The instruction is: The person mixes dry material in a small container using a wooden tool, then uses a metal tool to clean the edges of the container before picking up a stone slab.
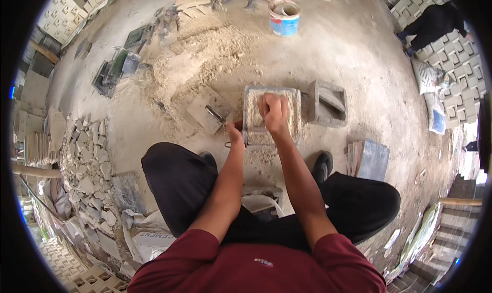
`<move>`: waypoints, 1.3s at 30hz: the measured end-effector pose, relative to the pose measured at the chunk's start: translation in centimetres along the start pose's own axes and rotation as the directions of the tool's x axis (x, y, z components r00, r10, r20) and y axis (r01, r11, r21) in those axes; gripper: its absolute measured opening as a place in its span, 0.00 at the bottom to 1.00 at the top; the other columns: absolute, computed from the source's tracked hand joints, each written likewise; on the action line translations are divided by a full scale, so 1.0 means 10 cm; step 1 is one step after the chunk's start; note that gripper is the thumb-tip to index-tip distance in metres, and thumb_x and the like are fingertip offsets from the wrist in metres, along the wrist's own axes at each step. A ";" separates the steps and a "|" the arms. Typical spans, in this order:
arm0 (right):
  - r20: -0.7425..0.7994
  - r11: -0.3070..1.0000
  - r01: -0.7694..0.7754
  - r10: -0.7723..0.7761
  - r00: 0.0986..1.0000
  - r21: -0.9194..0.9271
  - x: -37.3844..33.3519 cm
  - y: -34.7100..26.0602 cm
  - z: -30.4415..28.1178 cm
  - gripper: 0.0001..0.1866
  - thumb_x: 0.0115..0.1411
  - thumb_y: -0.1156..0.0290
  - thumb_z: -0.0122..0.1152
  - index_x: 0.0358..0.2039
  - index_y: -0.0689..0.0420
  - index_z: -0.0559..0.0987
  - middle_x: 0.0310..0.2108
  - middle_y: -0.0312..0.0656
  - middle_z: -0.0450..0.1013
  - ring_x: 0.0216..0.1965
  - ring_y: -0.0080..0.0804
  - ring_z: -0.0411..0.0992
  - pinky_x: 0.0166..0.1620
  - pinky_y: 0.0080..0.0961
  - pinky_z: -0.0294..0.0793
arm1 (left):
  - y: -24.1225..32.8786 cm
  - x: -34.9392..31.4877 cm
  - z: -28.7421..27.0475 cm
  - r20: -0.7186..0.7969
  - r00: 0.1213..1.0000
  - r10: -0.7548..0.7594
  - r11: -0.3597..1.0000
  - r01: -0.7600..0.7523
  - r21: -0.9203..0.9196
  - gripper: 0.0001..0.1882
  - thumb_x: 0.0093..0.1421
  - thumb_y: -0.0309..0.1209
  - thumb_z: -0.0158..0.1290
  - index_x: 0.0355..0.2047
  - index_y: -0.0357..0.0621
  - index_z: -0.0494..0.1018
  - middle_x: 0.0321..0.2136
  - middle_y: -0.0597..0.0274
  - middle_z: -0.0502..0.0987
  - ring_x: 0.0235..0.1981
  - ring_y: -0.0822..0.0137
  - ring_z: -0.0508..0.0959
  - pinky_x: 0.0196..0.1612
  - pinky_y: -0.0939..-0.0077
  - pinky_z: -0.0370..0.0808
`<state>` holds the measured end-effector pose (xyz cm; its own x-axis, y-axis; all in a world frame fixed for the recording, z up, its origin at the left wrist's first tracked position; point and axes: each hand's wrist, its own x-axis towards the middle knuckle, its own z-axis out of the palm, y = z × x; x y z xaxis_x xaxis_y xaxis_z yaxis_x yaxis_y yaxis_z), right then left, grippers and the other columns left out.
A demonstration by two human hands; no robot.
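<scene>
At twelve o'clock from your lap, the rectangular mould [298, 108] is partly hidden by your right hand [274, 111], whose blurred fingers curl over pale sandy powder [254, 120]; whether they clasp any cannot be told. Your left hand [234, 133], at the mould's eight o'clock edge, has shadowed fingertips, their grip indiscernible. Your hands are apart, forearms converging forward. A square plate [202, 108] lies at nine o'clock.

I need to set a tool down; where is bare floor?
Bare floor lies right of the grey tray, before the sacks, and between tray and bucket. Left of the mould is crowded: square plate, loose powder.
</scene>
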<state>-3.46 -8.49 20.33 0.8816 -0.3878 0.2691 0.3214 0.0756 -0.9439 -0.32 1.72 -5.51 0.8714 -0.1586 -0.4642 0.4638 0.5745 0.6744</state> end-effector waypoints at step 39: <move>0.061 0.985 0.126 -0.134 0.989 0.115 -0.30 -0.19 -0.02 0.20 0.52 0.69 0.39 0.05 0.58 0.58 0.06 0.36 0.54 0.11 0.21 0.49 0.16 0.22 0.45 | 0.04 -0.02 -0.35 -0.186 0.981 -0.048 0.996 0.061 0.064 0.51 0.57 0.69 0.17 0.41 0.30 0.71 0.33 0.50 0.78 0.33 0.59 0.77 0.38 0.72 0.73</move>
<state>-6.76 -7.70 21.26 0.8503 -0.3371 0.4042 0.4676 0.1313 -0.8741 -0.90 4.78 -7.16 0.8030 -0.0338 -0.5951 0.5255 0.5112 0.6801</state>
